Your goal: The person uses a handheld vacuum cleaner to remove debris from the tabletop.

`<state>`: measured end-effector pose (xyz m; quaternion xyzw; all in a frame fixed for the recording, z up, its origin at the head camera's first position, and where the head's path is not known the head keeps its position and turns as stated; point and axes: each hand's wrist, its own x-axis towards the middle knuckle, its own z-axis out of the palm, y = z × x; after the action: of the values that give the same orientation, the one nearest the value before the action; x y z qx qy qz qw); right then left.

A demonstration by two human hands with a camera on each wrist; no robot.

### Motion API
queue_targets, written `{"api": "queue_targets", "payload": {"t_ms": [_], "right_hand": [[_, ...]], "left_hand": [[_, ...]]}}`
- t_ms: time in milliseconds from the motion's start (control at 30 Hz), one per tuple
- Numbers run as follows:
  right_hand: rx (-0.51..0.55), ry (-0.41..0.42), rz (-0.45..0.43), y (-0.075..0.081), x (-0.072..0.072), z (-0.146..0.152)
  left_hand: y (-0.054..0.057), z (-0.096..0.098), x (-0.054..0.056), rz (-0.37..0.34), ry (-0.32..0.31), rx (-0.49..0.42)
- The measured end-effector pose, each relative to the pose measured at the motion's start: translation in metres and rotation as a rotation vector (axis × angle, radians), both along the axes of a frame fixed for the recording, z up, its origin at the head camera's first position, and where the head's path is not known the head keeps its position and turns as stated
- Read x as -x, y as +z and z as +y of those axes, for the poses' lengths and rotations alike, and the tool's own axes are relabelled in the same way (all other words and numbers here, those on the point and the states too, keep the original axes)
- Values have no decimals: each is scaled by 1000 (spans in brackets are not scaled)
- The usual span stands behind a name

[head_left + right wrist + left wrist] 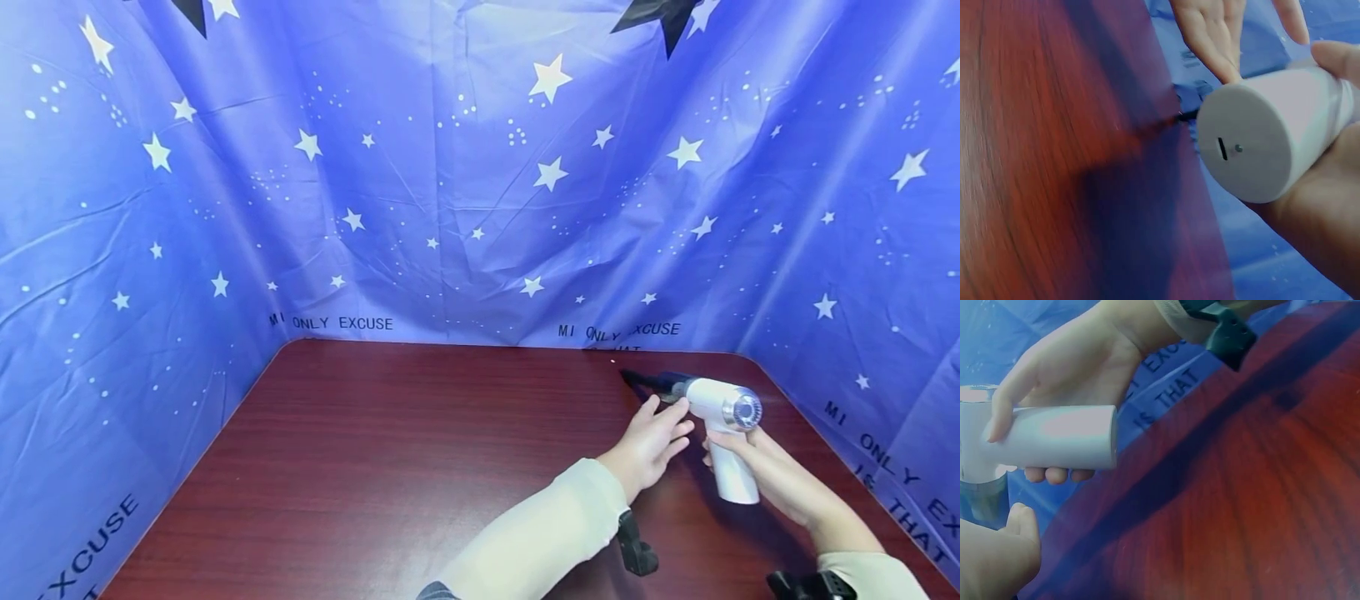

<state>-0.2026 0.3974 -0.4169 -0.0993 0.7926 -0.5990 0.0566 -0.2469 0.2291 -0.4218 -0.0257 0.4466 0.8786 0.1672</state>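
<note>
A white pistol-shaped handheld vacuum cleaner (pixel 733 475), with a dark see-through front section and a slim black nozzle (pixel 643 381), is held above the table's right side. The nozzle points to the far left, low over the tabletop. My right hand (pixel 776 475) grips the handle, fingers wrapped round it in the left wrist view. My left hand (pixel 648 446) is beside the front section, fingers spread; whether a fingertip touches it I cannot tell. In the right wrist view, the handle's flat base shows a slot-shaped port (pixel 1222 149) and a small round dot.
The dark red wood-grain table (pixel 360 467) stretches to the left. A tiny white speck (pixel 612 361) lies near the back edge, just beyond the nozzle tip. Blue star-printed cloth (pixel 450 192) hangs behind the table and along both sides.
</note>
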Motion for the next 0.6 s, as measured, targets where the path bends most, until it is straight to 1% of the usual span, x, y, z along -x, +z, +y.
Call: {"api": "queue_targets", "payload": {"t_ms": [100, 167, 300, 367, 433, 500, 600], "right_hand": [[70, -11, 29, -4, 8, -10], [97, -28, 45, -6, 13, -17], [103, -66, 49, -8, 21, -26], [99, -96, 41, -9, 23, -29], [123, -121, 25, -9, 22, -30], [181, -125, 1, -9, 20, -29], [318, -78, -47, -7, 17, -25]], "left_hand": [[0, -3, 6, 9, 13, 16], [0, -5, 9, 6, 12, 27], [0, -8, 14, -4, 8, 41], [-1, -9, 16, -11, 24, 36], [-3, -10, 18, -15, 42, 25], [-5, -13, 19, -27, 57, 6], [-7, -19, 22, -60, 74, -36]]}}
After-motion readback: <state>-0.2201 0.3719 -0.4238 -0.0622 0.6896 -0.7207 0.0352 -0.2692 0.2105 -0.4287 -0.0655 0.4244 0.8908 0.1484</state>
